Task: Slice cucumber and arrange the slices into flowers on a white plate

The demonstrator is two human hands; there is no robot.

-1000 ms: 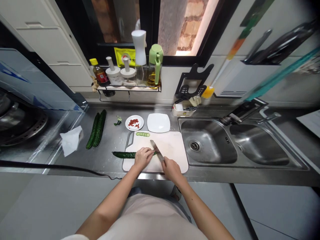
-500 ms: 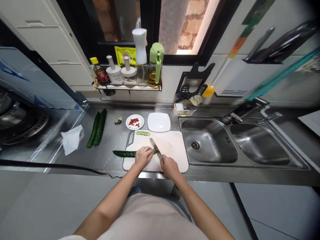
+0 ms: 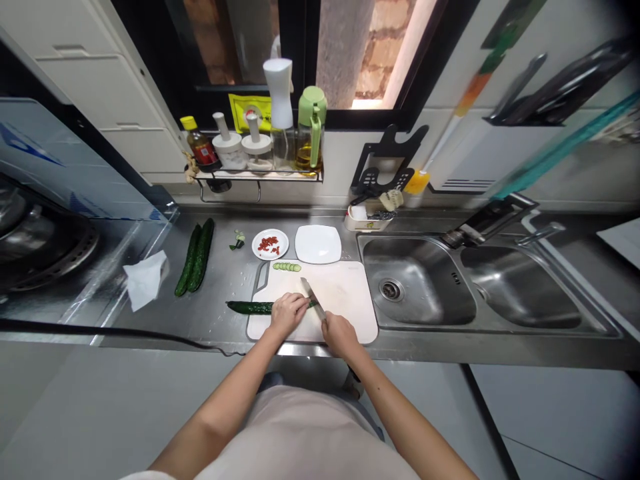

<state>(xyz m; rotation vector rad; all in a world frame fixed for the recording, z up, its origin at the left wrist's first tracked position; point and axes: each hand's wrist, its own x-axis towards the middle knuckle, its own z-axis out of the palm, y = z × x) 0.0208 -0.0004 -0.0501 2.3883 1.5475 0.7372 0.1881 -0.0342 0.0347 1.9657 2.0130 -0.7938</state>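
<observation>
A long dark green cucumber point(image 3: 249, 307) lies across the white cutting board point(image 3: 345, 287), its left end reaching past the board's edge. My left hand point(image 3: 287, 313) is closed over the cucumber near its right end. In my right hand point(image 3: 341, 333) is the handle of a kitchen knife point(image 3: 311, 293); its blade slants up and left, at the cucumber's right end beside my left fingertips. A short row of cucumber slices point(image 3: 287, 267) rests along the board's far edge. Whether the blade is into the cucumber is hard to make out.
Behind the board stand a plate of small red pieces point(image 3: 260, 248) and a square white plate point(image 3: 318, 244). Two whole cucumbers point(image 3: 195, 259), cucumber scraps point(image 3: 238, 240) and a white tissue point(image 3: 145, 279) lie to the left. A double sink point(image 3: 425, 287) is at the right.
Almost nothing differs. Both hands, the knife and the cucumber keep nearly the same place; the view has shifted very slightly.
</observation>
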